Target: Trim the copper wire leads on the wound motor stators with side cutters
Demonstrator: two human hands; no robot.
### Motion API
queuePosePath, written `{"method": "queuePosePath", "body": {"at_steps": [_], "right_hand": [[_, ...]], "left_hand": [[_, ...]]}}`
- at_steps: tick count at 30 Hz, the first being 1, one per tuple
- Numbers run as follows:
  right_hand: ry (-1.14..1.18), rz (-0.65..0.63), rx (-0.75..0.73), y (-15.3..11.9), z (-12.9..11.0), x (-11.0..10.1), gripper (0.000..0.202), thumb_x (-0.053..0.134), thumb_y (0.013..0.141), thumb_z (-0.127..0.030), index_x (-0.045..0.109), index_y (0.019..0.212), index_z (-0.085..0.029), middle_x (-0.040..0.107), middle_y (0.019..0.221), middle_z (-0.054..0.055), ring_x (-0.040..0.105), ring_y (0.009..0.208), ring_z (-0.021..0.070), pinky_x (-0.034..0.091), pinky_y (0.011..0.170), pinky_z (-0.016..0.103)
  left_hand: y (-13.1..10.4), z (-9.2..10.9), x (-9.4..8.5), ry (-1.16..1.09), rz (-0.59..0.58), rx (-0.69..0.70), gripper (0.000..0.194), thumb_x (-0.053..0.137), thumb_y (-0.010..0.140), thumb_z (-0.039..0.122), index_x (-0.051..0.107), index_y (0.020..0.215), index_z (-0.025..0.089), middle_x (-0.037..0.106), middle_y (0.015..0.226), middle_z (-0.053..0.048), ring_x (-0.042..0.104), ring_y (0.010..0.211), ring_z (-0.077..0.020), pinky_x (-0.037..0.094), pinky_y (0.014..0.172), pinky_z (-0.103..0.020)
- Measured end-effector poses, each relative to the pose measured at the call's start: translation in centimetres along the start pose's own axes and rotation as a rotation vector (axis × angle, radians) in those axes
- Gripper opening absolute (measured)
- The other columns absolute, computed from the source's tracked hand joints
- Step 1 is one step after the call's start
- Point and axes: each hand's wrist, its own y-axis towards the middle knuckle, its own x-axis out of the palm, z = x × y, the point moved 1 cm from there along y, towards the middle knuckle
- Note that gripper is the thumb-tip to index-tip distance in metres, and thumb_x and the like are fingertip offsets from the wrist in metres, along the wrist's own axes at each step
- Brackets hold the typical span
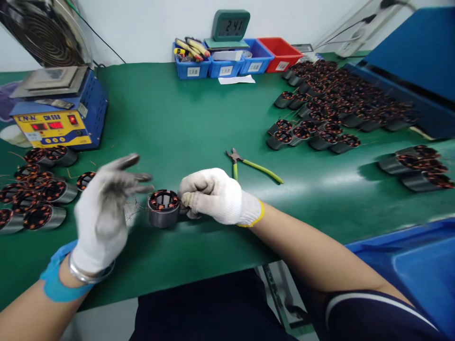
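Note:
A motor stator (pixel 163 210), a grey metal ring with copper windings inside, stands upright on the green mat near the front edge. My right hand (pixel 209 195), in a white knit glove, is closed with fingers curled and thumb pinched against the stator's right side; whatever lies in the pinch is hidden. To the left of the stator, my left hand (pixel 106 208), gloved and a little blurred, hovers with its fingers apart and nothing in them. Thin wire scraps (pixel 133 208) lie between that hand and the stator. Cutting pliers with green handles (pixel 261 170) rest behind my right hand.
Several stators (pixel 39 189) cluster at left, below a blue and yellow control box (pixel 59 124). Many more stators (pixel 320 104) fill the back right, with a small group (pixel 415 166) at far right. Tool bins (pixel 194 71) and a clock (pixel 231 26) line the wall.

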Motion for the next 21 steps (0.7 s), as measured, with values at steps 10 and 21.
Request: {"method": "queuePosePath", "body": {"at_steps": [10, 21], "right_hand": [[0.132, 0.115, 0.068, 0.7, 1.0, -0.1, 0.017, 0.065, 0.075, -0.031, 0.061, 0.077, -0.015, 0.062, 0.061, -0.001, 0.055, 0.047, 0.0093, 0.045, 0.044, 0.02], [-0.012, 0.065, -0.042, 0.1, 0.5, -0.1, 0.008, 0.064, 0.076, -0.021, 0.061, 0.074, -0.014, 0.058, 0.059, -0.002, 0.053, 0.051, 0.0078, 0.044, 0.047, 0.018]], "left_hand": [[-0.1, 0.6, 1.2, -0.333, -0.103, -0.229, 0.046, 0.077, 0.073, 0.025, 0.059, 0.116, 0.022, 0.071, 0.104, -0.008, 0.069, 0.067, -0.0159, 0.055, 0.053, -0.023], [-0.1, -1.7, 1.8, -0.469, -0.409, -0.618, 0.061, 0.042, 0.089, 0.068, 0.066, 0.084, 0.012, 0.07, 0.071, -0.01, 0.062, 0.048, -0.0181, 0.052, 0.045, -0.03]]}}
